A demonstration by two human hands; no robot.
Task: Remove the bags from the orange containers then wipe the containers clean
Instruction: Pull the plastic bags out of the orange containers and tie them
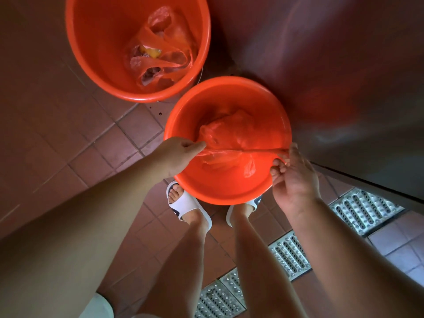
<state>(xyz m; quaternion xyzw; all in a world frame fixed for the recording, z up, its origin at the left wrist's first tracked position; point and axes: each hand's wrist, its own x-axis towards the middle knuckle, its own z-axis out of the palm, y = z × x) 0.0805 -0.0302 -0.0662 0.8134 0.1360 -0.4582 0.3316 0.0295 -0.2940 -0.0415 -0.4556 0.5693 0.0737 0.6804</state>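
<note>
Orange bag [231, 136] in near basin [227, 191], stretched between hands: left hand [177, 154] and right hand [291, 177] each pinch an edge.

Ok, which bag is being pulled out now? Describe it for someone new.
Find the two orange containers on the tiled floor; take the nearer basin, above the feet. Its bag is stretched between left hand and right hand, unlike the untouched bag in the bucket.
</note>
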